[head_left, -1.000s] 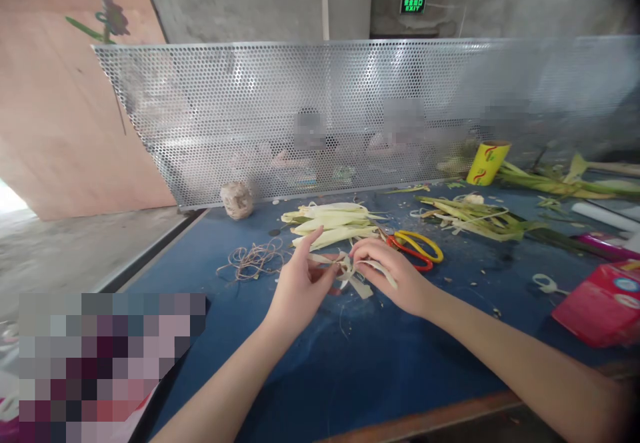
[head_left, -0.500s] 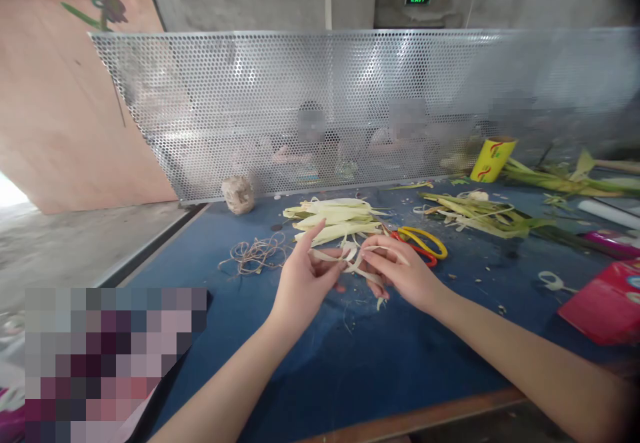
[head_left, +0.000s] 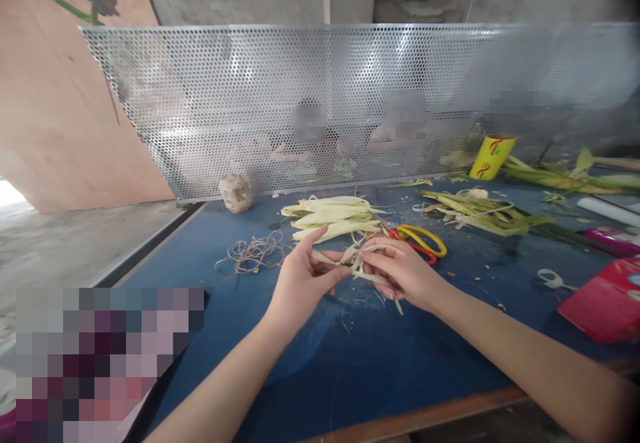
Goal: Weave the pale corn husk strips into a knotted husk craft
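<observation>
My left hand and my right hand meet above the blue table, both pinching pale leaf strips that loop and cross between the fingers. The left index finger sticks up; the other fingers are closed on the strips. The right hand's fingers curl over the strips from the right. Just behind the hands lies a pile of pale yellow leaves. Red and yellow scissors lie just beyond the right hand.
A tangle of brown twine and a twine ball lie at the left. Green leaves, a yellow roll and a red packet are at the right. A perforated metal screen stands behind, with people beyond it.
The right hand has turned and shifted slightly, drawing the strips into a new loop. The left hand has kept its hold almost in place.
</observation>
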Motion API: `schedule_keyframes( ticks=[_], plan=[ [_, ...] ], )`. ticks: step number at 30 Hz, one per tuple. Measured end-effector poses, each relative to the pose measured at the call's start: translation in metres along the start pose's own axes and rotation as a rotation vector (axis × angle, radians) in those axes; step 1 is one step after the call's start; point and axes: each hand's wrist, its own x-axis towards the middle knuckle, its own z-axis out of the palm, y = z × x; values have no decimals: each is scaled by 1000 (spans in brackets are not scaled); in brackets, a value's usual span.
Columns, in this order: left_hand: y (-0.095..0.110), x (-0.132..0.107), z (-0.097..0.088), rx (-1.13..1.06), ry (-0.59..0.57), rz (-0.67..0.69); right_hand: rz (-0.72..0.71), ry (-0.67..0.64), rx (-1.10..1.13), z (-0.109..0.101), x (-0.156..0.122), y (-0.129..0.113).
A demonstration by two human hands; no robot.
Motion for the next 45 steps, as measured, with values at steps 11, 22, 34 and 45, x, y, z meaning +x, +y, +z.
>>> schedule_keyframes(
  ticks=[11, 22, 34, 45],
  plan=[
    [2, 0, -4, 226, 59, 57, 124, -65, -123, -7, 1, 0],
    [1, 2, -6, 156, 62, 37, -109, -246, -561, -1, -9, 11],
    [0, -2, -1, 140, 13, -33, -877, -109, -1217, -7, -12, 10],
    [-7, -5, -1, 320, -22, 43, -1154, -2, -1201, -14, -5, 11]
  ],
)
